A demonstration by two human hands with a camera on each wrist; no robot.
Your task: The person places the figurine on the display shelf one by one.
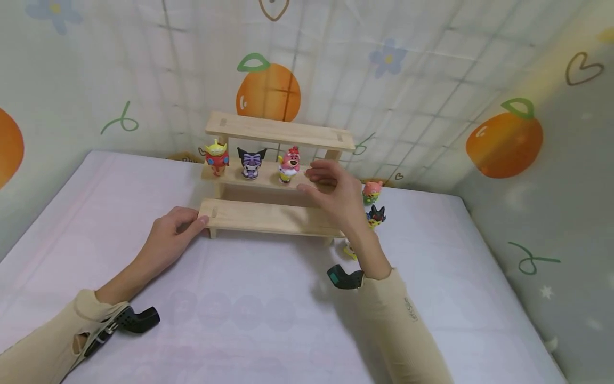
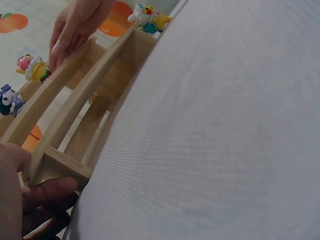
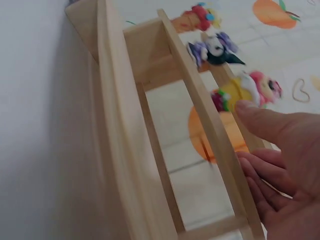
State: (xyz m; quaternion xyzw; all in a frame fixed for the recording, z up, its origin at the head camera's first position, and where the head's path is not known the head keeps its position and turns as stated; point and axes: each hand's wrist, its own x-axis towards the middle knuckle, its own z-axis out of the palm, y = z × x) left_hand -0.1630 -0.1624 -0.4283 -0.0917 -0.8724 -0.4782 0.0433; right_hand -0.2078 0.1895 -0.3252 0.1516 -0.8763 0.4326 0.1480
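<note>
**Two hands at the three-tier wooden shelf**

The wooden stepped shelf (image 1: 275, 176) stands on the white tablecloth (image 1: 249, 314), near the far edge by the orange-print backdrop (image 1: 431, 80); everything below is placed against that shelf.

The left hand (image 1: 175, 234) rests at the shelf's lowest tier, at its left end; its fingers are curled loosely against the end of the plank, thumb on top and the others tucked beneath, so the hand steadies the wood.

The right hand (image 1: 333, 194) hovers over the right part of the middle tier; its fingers lie relaxed, close together and slightly bent, the tips at the plank's edge just beside the pink bear figure (image 1: 289, 164); whether they touch the figure cannot be told; nothing is pinched.

On the middle tier, left of the bear, stand a purple-and-black figure (image 1: 251, 162) and, at the left end, a red-and-yellow alien figure (image 1: 217, 156).

To the right of the shelf, on the cloth, sit a pink-and-green figure (image 1: 372, 191) and a black-eared figure (image 1: 376, 216); a third, partly hidden by the right wrist, is unclear.
</note>
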